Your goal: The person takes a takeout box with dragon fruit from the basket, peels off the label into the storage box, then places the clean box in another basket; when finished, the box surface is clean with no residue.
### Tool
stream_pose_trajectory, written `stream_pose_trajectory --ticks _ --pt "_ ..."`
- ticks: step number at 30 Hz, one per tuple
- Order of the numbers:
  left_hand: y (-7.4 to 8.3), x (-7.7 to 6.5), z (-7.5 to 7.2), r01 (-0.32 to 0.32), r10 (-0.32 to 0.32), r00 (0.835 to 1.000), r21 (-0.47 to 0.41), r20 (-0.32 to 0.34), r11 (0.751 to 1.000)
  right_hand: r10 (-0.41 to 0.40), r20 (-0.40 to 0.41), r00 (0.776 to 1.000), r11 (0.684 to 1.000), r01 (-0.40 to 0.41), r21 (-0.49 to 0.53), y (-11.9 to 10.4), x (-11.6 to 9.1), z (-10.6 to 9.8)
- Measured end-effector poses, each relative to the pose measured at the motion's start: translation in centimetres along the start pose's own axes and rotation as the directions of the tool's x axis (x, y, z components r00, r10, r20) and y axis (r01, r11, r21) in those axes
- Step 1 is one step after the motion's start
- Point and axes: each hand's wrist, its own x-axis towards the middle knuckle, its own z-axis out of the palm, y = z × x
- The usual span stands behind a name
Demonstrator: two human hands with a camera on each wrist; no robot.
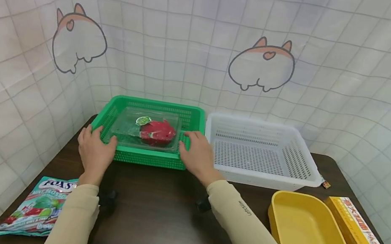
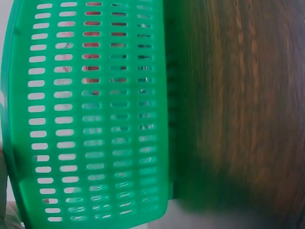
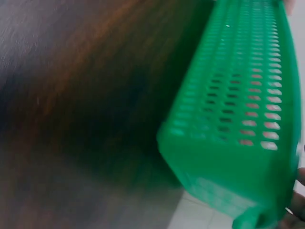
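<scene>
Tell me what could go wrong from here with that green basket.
The clear container inside the green basket could slide if the left hand and right hand, at the basket's front corners, lift unevenly.
The white basket sits close on the right, so a rightward move might bump it.
The left sleeve overlaps the Fox's bag in the head view; pulling back could drag it, though contact is unclear.

Green basket [image 1: 151, 160], left of centre: smooth plastic. Tabletop [image 1: 149, 221], lower centre: wood-grained, faint sheen. Bag [image 1: 37, 208], lower left: glossy film.
</scene>
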Motion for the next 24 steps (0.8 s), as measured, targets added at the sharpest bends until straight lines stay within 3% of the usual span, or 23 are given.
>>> stream_pose_trajectory --ticks 6,13,20,24 --pt "-0.4 -0.6 0.4 -0.022 0.017 0.995 -0.049 -0.103 0.999 -0.005 0.093 0.996 0.999 0.009 -0.048 -1.3 0.2 2.0" --pt "-0.1 -0.7 0.8 -0.003 -0.007 0.993 -0.090 -0.116 0.996 0.112 0.164 0.980 0.993 -0.108 -0.038 -2.5 1.0 2.2" --pt "0.2 -0.4 0.9 0.013 -0.022 0.996 -0.096 -0.090 0.995 0.260 0.219 0.941 0.956 -0.282 0.077 -3.2 2.3 1.9" --pt "-0.1 -0.5 0.9 0.034 -0.042 0.995 -0.087 -0.094 0.996 0.323 0.291 0.901 0.928 -0.362 0.092 -3.3 2.9 2.1"
